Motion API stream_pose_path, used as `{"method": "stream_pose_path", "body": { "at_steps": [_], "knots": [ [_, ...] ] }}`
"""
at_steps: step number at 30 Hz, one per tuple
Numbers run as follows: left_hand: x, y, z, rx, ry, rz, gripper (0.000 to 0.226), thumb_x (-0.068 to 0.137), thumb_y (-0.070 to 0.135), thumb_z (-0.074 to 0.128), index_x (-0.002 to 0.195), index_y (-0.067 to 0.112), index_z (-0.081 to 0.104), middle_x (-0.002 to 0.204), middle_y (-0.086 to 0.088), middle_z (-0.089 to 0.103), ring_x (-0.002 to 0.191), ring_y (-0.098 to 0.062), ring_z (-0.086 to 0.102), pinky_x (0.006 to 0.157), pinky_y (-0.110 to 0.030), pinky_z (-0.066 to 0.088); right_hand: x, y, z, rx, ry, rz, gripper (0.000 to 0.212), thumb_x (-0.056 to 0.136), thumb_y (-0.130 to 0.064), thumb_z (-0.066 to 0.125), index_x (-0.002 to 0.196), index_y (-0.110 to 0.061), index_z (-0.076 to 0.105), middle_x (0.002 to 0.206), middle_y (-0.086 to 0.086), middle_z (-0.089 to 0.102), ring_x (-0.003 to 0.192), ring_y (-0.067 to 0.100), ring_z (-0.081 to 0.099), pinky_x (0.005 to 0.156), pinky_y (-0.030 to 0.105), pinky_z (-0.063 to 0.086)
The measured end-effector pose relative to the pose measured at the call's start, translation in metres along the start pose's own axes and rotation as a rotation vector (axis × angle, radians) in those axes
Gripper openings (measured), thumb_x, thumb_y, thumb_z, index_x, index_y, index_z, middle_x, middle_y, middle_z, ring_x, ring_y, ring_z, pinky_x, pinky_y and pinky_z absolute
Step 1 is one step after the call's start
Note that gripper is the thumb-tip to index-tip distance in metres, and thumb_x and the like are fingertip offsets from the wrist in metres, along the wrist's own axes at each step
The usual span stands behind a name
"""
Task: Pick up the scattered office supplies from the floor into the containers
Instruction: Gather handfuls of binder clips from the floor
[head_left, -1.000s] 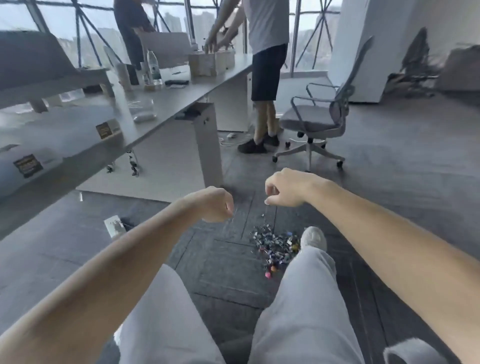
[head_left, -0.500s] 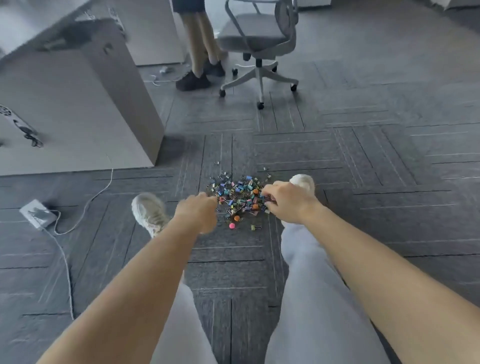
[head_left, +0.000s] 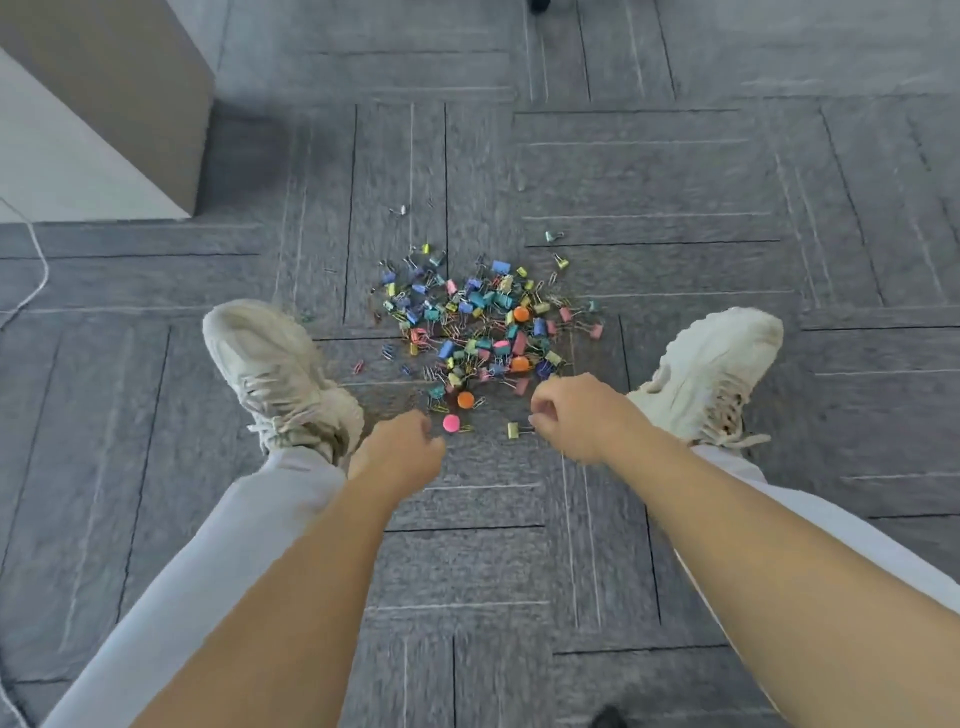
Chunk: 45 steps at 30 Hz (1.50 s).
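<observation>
Grey carpet tiles (head_left: 675, 171) carry the scene: at far left a white cable (head_left: 36, 270) trails past a desk panel (head_left: 104, 104). A pale left shoe (head_left: 275, 374) stands beside the left hand (head_left: 400, 449), curled into a fist with nothing visible in it, just short of a pink disc (head_left: 451, 423). Between the shoes lies the heap of coloured binder clips (head_left: 483, 322). The right hand (head_left: 576, 415), fingers curled, meets the wire handle of a stray yellow clip (head_left: 513, 429); whether it grips cannot be told. The right shoe (head_left: 711, 374) stands at right.
</observation>
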<state>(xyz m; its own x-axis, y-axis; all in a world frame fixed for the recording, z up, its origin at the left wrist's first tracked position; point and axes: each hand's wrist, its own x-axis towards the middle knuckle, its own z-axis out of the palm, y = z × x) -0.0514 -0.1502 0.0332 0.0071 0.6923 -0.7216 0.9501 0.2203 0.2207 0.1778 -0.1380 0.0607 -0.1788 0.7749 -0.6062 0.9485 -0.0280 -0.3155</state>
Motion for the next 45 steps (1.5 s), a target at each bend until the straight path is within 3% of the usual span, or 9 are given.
{"method": "stream_pose_path", "body": {
  "at_steps": [9,14,19,23,28,33,36,41,45],
  "knots": [
    [0.139,0.007,0.044,-0.038,-0.111,-0.042,0.025,0.095,0.031,0.051,0.109,0.011,0.058,0.093,-0.008,0.06,0.083,-0.027,0.059,0.063,-0.032,0.042,0.136,0.0,0.069,0.002,-0.04,0.081,0.018,0.098,-0.033,0.049,0.109,-0.026,0.061,0.109,0.004,0.063,0.097,0.031,0.062,0.079,0.044,0.055],
    [0.164,-0.003,0.063,-0.177,0.099,-0.038,0.041,0.092,0.03,0.066,0.13,0.022,0.052,0.122,-0.004,0.049,0.102,-0.026,0.059,0.083,-0.039,0.047,0.179,-0.002,0.098,0.027,0.136,0.135,0.042,0.099,-0.033,0.053,0.139,-0.028,0.042,0.124,0.005,0.045,0.101,0.029,0.061,0.07,0.04,0.052],
    [0.182,-0.01,0.058,-0.305,0.256,-0.064,0.008,0.093,0.017,0.064,0.096,0.018,0.072,0.097,-0.005,0.069,0.085,-0.024,0.064,0.078,-0.04,0.056,0.196,0.015,0.098,0.068,0.17,0.17,0.014,0.098,-0.029,0.056,0.104,-0.018,0.062,0.103,0.007,0.061,0.093,0.03,0.062,0.071,0.038,0.052],
    [0.175,-0.014,0.044,-0.386,0.255,-0.119,0.023,0.092,0.009,0.06,0.084,0.03,0.064,0.089,0.002,0.069,0.074,-0.018,0.064,0.069,-0.036,0.059,0.192,0.024,0.079,0.406,0.147,0.205,0.019,0.095,-0.033,0.064,0.091,-0.014,0.067,0.089,0.003,0.066,0.078,0.02,0.062,0.071,0.034,0.049],
    [0.167,-0.006,0.021,-0.736,0.124,-0.152,0.058,0.092,0.005,0.059,0.142,0.028,0.043,0.082,-0.001,0.061,0.055,-0.012,0.048,0.046,-0.026,0.04,0.184,0.027,0.038,1.311,0.077,0.492,0.01,0.094,-0.014,0.065,0.09,-0.006,0.059,0.09,0.012,0.067,0.073,0.017,0.065,0.077,0.033,0.059],
    [0.17,0.006,0.016,-1.276,-0.065,-0.341,0.031,0.095,-0.002,0.051,0.12,0.013,0.061,0.071,-0.005,0.057,0.062,-0.016,0.051,0.06,-0.029,0.044,0.178,0.031,0.03,1.763,0.006,0.569,0.011,0.093,-0.005,0.046,0.083,-0.005,0.052,0.075,0.009,0.055,0.061,0.017,0.057,0.055,0.027,0.054],
    [0.173,0.009,0.022,-1.42,-0.007,-0.428,0.012,0.101,0.009,0.05,0.11,0.011,0.059,0.07,-0.005,0.056,0.068,-0.017,0.057,0.065,-0.027,0.049,0.184,0.03,0.044,1.621,-0.023,0.581,0.004,0.094,-0.012,0.047,0.094,-0.009,0.05,0.066,0.001,0.044,0.055,0.014,0.046,0.052,0.027,0.045],
    [0.188,-0.002,0.027,-1.311,0.104,-0.413,0.006,0.097,0.02,0.06,0.1,0.015,0.064,0.079,-0.004,0.061,0.067,-0.014,0.054,0.065,-0.026,0.048,0.198,0.017,0.077,0.355,0.033,0.321,0.034,0.087,-0.046,0.07,0.1,-0.017,0.059,0.089,0.001,0.063,0.075,0.023,0.061,0.065,0.035,0.05],
    [0.196,-0.006,0.024,-1.221,0.151,-0.323,0.006,0.094,0.022,0.064,0.094,0.017,0.068,0.078,-0.002,0.065,0.07,-0.014,0.054,0.064,-0.026,0.046,0.209,0.006,0.094,-0.191,0.086,0.22,0.038,0.09,-0.044,0.067,0.118,-0.02,0.057,0.108,0.002,0.06,0.092,0.029,0.064,0.069,0.036,0.047]
  ]
}}
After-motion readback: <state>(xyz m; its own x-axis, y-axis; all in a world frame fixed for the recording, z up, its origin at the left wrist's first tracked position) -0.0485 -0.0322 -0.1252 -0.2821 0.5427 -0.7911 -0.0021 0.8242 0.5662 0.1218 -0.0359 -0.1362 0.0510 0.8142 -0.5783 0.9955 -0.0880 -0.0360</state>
